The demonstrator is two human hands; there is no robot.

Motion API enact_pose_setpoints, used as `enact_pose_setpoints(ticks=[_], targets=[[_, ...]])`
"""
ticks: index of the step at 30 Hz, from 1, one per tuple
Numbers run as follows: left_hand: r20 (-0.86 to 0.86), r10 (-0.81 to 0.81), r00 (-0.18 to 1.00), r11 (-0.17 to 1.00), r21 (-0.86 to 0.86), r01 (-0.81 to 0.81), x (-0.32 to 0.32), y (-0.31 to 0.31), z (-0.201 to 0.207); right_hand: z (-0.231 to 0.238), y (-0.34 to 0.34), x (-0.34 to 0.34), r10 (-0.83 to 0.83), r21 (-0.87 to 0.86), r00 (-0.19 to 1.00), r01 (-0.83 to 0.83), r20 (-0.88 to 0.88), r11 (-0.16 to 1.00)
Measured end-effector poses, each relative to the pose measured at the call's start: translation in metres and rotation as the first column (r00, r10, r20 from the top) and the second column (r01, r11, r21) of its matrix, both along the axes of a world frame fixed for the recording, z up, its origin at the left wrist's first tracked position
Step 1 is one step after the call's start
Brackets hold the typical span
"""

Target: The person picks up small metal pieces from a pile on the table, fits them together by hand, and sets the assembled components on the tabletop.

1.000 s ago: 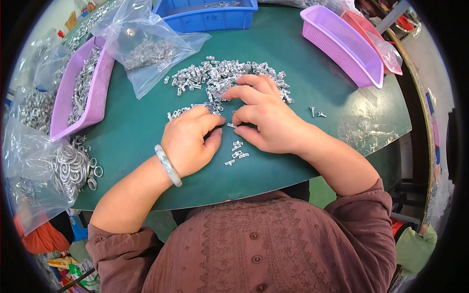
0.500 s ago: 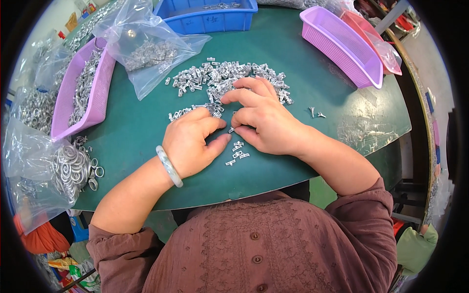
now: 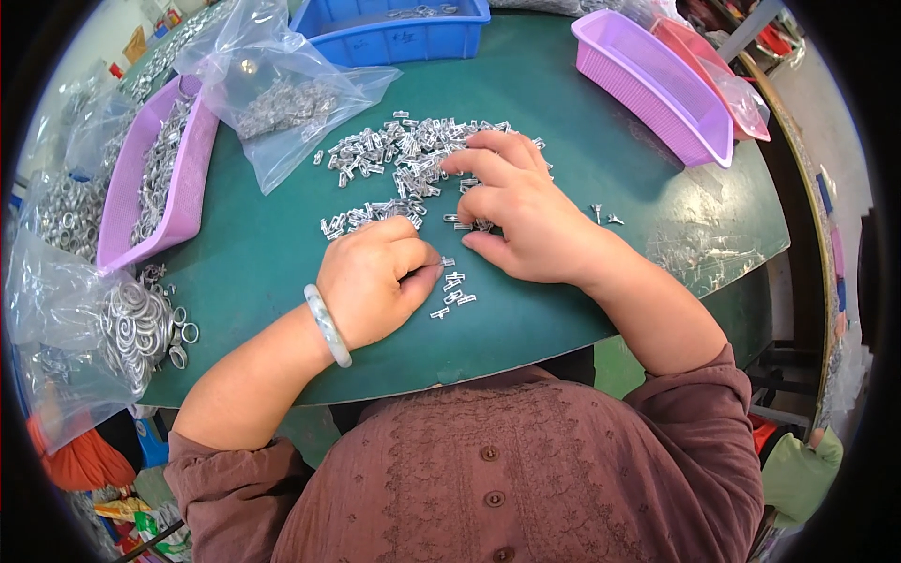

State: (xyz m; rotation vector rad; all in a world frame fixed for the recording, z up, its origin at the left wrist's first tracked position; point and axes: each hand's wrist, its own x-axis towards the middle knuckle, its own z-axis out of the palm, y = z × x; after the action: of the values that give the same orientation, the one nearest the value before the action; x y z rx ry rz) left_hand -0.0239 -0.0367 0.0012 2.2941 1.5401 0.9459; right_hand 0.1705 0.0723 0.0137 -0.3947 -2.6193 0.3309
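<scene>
A small silvery metal fitting (image 3: 448, 263) sits at the thumb and forefinger of my left hand (image 3: 375, 281), which is closed in a pinch on it. Just below lie several loose fittings of the same kind (image 3: 455, 289). My right hand (image 3: 537, 225) is open, its thumb and forefinger apart beside a few fittings (image 3: 454, 220) on the table. Its other fingers reach over the right side of the large heap of fittings (image 3: 404, 145) and hide part of it. A smaller cluster (image 3: 361, 216) lies behind my left hand.
A purple basket of metal parts (image 3: 155, 178) stands at left, near a pile of metal rings (image 3: 141, 324). At the back are a clear bag of parts (image 3: 286, 108) and a blue bin (image 3: 394, 38). Another purple basket (image 3: 657, 89) and two small metal pieces (image 3: 605, 215) are at right.
My right hand has moved right, away from my left hand, and its thumb and forefinger have parted from the fitting. The left hand keeps the fitting at its fingertips, slightly lower.
</scene>
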Motion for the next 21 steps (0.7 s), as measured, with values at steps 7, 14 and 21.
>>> enact_pose_setpoints(ticks=[7, 14, 21], targets=[[0.046, -0.078, 0.996, 0.995, -0.066, 0.081, 0.0, -0.001, 0.006, -0.008, 0.001, -0.001, 0.063, -0.016, 0.997, -0.064, -0.041, 0.998], [0.111, -0.005, 0.994, 0.996, -0.092, 0.015, 0.0, 0.0, 0.005, 0.002, 0.001, 0.001, 0.032, -0.041, 0.999, -0.032, 0.013, 0.999], [0.096, 0.032, 0.995, 0.994, -0.11, -0.021, 0.001, 0.0, 0.003, -0.006, -0.001, -0.004, 0.085, 0.003, 0.996, -0.085, -0.016, 0.996]])
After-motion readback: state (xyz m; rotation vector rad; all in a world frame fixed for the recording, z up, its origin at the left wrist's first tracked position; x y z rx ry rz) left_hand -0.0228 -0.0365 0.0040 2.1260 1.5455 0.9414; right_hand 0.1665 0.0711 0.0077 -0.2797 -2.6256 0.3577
